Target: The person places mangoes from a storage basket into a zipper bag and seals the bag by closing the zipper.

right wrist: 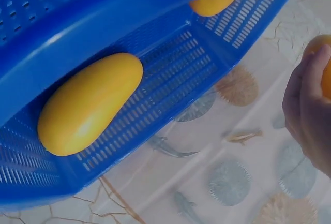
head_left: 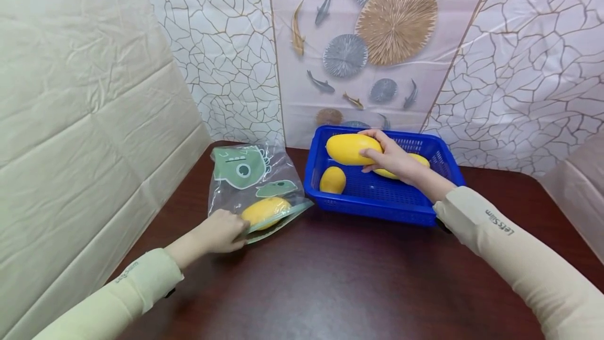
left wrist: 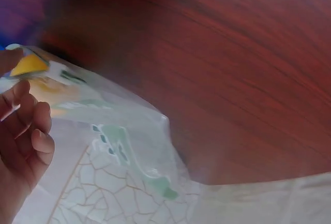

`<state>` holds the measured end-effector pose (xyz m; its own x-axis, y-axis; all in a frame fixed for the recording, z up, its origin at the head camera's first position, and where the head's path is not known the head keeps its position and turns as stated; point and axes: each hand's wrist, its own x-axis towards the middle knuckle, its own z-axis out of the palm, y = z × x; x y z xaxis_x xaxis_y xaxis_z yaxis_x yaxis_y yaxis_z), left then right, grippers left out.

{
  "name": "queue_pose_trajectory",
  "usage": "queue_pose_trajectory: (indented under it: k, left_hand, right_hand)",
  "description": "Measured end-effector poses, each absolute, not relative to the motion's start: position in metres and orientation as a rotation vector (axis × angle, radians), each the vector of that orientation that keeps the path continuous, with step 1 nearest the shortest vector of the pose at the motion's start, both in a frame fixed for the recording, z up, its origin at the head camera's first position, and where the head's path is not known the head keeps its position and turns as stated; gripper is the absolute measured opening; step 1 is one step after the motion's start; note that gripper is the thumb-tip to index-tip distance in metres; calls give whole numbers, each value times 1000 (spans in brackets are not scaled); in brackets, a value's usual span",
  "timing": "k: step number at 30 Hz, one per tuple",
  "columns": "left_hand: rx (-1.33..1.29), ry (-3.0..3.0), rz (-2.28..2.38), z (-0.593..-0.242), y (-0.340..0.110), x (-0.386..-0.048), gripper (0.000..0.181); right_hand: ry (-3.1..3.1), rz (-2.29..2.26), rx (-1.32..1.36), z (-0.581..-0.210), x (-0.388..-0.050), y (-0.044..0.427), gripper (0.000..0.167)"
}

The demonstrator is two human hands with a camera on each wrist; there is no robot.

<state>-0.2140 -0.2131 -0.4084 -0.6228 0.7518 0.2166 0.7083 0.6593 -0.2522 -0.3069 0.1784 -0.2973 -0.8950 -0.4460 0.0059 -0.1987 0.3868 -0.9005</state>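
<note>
My right hand (head_left: pixel 394 159) grips a yellow mango (head_left: pixel 351 149) above the blue basket (head_left: pixel 368 201). Inside the basket lie a mango (head_left: pixel 333 180) at the left and another mango (right wrist: pixel 90 105), partly hidden behind the right hand in the head view. At the left, my left hand (head_left: pixel 225 232) pinches the mouth edge of a clear zip bag (head_left: pixel 243 167) with green cartoon prints. One mango (head_left: pixel 268 210) lies in the bag near its parted mouth. In the left wrist view, the left fingers (left wrist: pixel 44 144) are curled at the bag's edge.
The dark wooden table (head_left: pixel 330 277) spreads in front of the basket and bag. A patterned cloth backdrop (head_left: pixel 236 56) stands right behind them. Pale cloth (head_left: pixel 85 119) walls off the left side. The bag's corner lies close to the basket's left front corner.
</note>
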Motion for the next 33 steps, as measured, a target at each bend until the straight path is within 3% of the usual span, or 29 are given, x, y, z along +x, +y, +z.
queue_pose_trajectory:
  k: [7, 16, 27, 33]
  left_hand:
    - [-1194, -2583, 140, -410, -225, -214, 20]
    - [-1098, -2711, -21, -400, -228, -219, 23]
    - [-1074, -2704, 18, -398, -225, -223, 25]
    - [-1057, -2736, 17, -395, -224, -224, 26]
  right_hand:
    - [2514, -1544, -705, -307, -295, 164, 51]
    - [2609, -1519, -899, -316, -272, 136, 46]
    - [2908, -797, -1758, -349, -218, 90, 54]
    - [2891, -205, -2196, -380, -214, 71, 54]
